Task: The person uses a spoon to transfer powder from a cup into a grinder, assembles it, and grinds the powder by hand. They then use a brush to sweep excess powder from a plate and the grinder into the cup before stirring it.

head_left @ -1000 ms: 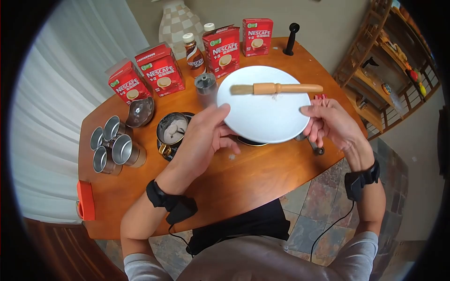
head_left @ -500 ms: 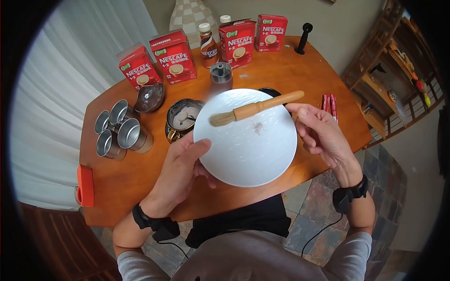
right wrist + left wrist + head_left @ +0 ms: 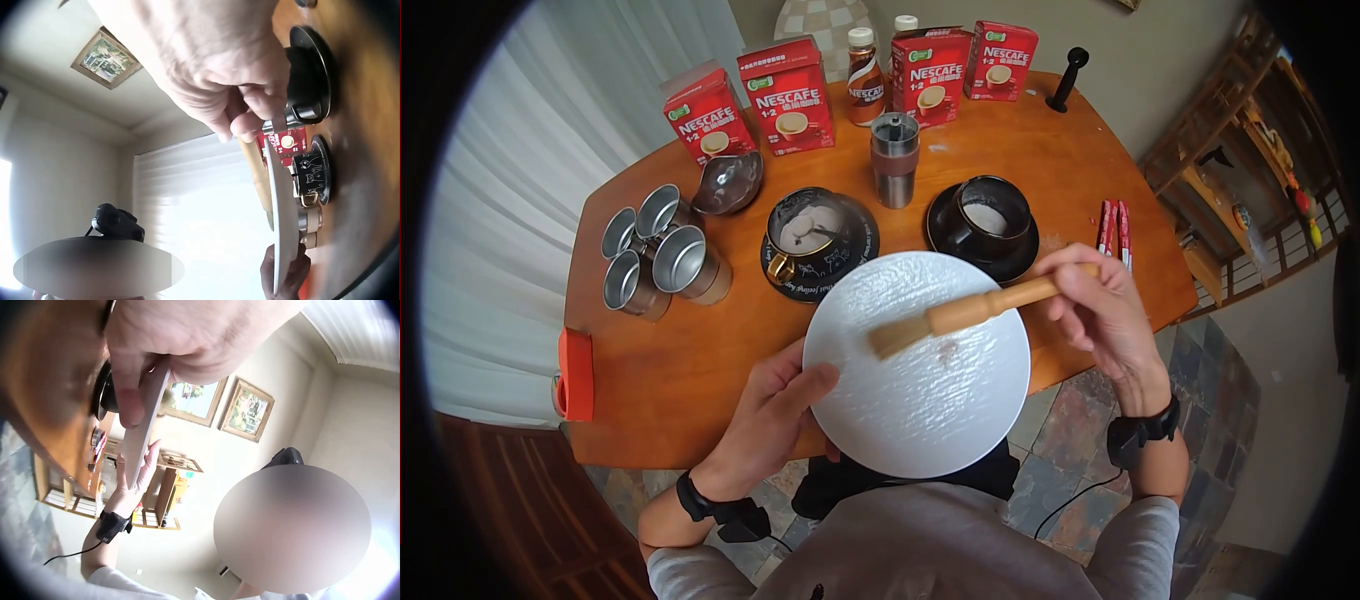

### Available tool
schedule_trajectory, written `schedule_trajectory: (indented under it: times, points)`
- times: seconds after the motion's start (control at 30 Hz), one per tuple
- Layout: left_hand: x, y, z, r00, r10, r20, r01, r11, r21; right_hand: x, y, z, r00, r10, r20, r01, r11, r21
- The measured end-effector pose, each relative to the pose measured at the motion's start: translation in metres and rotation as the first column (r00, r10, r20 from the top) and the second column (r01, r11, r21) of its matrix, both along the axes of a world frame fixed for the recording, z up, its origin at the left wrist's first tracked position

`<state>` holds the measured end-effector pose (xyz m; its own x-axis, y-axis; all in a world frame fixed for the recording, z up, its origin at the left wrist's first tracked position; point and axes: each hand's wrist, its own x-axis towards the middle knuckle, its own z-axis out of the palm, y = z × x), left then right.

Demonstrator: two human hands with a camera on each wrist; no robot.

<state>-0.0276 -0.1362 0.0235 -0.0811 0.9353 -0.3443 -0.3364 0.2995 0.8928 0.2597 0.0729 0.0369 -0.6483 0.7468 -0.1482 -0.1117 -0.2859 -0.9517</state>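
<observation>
My left hand grips the left rim of a white plate, thumb on top and fingers underneath. In the left wrist view the plate shows edge-on between thumb and fingers. My right hand pinches the end of the wooden handle of a pastry brush. Its blurred bristles lie over the middle of the plate, beside a small brownish smudge on the textured surface. In the right wrist view the brush slants along the plate's face. The plate is held up in front of the body, overlapping the table's front edge.
Behind the plate stand two black cups on saucers, a gold-handled cup and a plain cup, both holding pale powder. A grinder, red Nescafe boxes, metal cups, red sachets and a tamper share the table.
The plate has come back toward the body, uncovering the two black cups. My right hand has left the plate's rim and taken the brush handle, and the bristles have swung toward the plate's middle.
</observation>
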Motion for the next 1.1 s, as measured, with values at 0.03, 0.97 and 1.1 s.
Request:
schedule_trajectory:
  times: [0.03,0.97,1.1]
  points:
    - [-0.001,-0.005,0.0,1.0,-0.022,-0.001,0.022,1.0,-0.021,0.005,0.0,0.001,0.998,-0.064,-0.023,0.065,0.996,0.06]
    - [0.041,-0.035,-0.05,0.891,-0.453,-0.003,0.452,0.89,-0.063,-0.022,-0.028,-0.015,0.89,-0.381,0.252,-0.317,-0.116,0.941]
    - [0.047,-0.03,-0.053,0.888,-0.459,0.005,0.458,0.886,-0.078,-0.021,-0.035,-0.027,0.828,-0.485,0.282,-0.392,-0.139,0.91]
